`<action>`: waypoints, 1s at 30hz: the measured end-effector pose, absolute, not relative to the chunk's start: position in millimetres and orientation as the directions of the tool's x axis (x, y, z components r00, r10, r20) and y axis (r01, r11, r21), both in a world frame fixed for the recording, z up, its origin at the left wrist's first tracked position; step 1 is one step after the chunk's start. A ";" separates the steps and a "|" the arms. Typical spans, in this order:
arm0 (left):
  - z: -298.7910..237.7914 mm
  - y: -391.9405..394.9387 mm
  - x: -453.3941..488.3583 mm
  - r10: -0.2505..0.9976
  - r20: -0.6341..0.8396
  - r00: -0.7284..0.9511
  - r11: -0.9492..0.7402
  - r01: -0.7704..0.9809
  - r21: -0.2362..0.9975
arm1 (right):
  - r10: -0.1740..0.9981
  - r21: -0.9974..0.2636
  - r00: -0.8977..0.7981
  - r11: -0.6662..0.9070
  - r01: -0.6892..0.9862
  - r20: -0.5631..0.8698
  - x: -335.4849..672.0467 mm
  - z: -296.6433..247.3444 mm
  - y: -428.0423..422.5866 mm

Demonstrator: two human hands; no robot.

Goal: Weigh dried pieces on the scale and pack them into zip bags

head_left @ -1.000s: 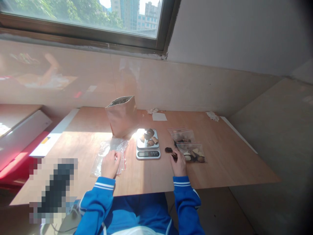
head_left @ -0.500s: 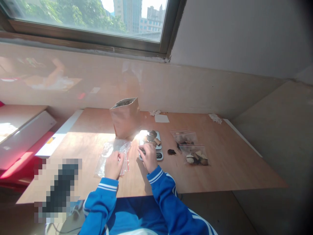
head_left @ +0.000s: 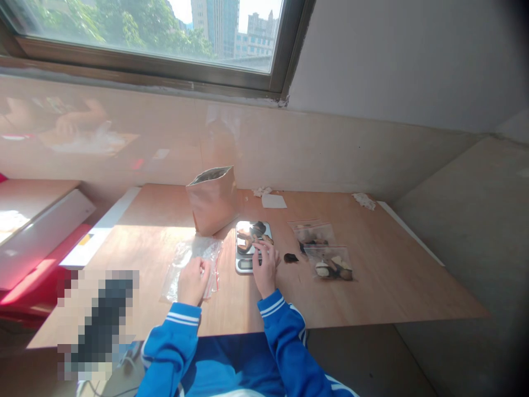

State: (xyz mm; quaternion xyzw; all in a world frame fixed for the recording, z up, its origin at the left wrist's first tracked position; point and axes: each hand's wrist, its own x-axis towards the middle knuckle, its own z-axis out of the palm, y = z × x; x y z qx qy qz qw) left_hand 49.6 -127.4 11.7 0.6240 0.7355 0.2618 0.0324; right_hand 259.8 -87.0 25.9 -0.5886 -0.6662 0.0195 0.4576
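Dried pieces [head_left: 255, 232] lie heaped on the plate of the small scale [head_left: 247, 264] at the middle of the table [head_left: 372, 298], some dark and some pale. Our right hand [head_left: 264, 266] reaches over the scale's near edge with its fingertips among them. We cannot tell whether the fingers pinch a piece or only touch the heap. Our left hand [head_left: 191, 281] rests loosely curled on the flat clear bag [head_left: 188, 256] just left of the scale, and we cannot tell if it grips the film or merely weighs it down.

We judge the risks to be small ones. The right palm leans close to the plate and could press on it, which would upset the reading. A brush of the fingers could knock a piece off the rim onto the table. The thin bag may slide under the left hand.

By our count there is one scale, one brown stand-up pouch [head_left: 212, 199] open at the top behind it, and one flat clear bag. Two filled clear bags [head_left: 330, 264] lie to the right, and one loose dark piece [head_left: 291, 257] sits between them and the scale. One white card [head_left: 273, 201] and two crumpled scraps [head_left: 364, 199] lie at the far edge. The pieces on the plate overlap — several, and we cannot number them.
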 end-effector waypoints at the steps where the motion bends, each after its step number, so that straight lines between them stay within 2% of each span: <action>1: 11.6 -127.4 49.5 0.934 0.281 -0.219 0.083 0.900 0.427 | 0.794 -0.572 0.147 0.282 0.771 0.590 266.4 23.7 -87.2; 11: 16.6 -128.7 53.4 0.922 0.323 -0.215 0.053 0.894 0.445 | 0.730 -0.577 0.351 0.072 0.814 0.586 313.0 3.5 -89.5; 19: 11.6 -128.2 51.3 0.924 0.314 -0.216 0.060 0.895 0.442 | 0.744 -0.581 0.358 0.049 0.813 0.564 318.2 -1.5 -94.6; 22: 9.1 -127.7 49.3 0.931 0.298 -0.211 0.067 0.901 0.429 | 0.753 -0.581 0.311 0.115 0.805 0.580 316.6 5.8 -90.7; 27: 10.5 -127.6 48.3 0.938 0.278 -0.208 0.079 0.908 0.413 | 0.798 -0.523 0.075 0.318 0.791 0.598 313.2 25.2 -68.3; 30: 13.0 -127.5 48.9 0.940 0.270 -0.210 0.084 0.906 0.415 | 0.832 -0.498 0.009 0.325 0.804 0.555 312.1 28.4 -55.4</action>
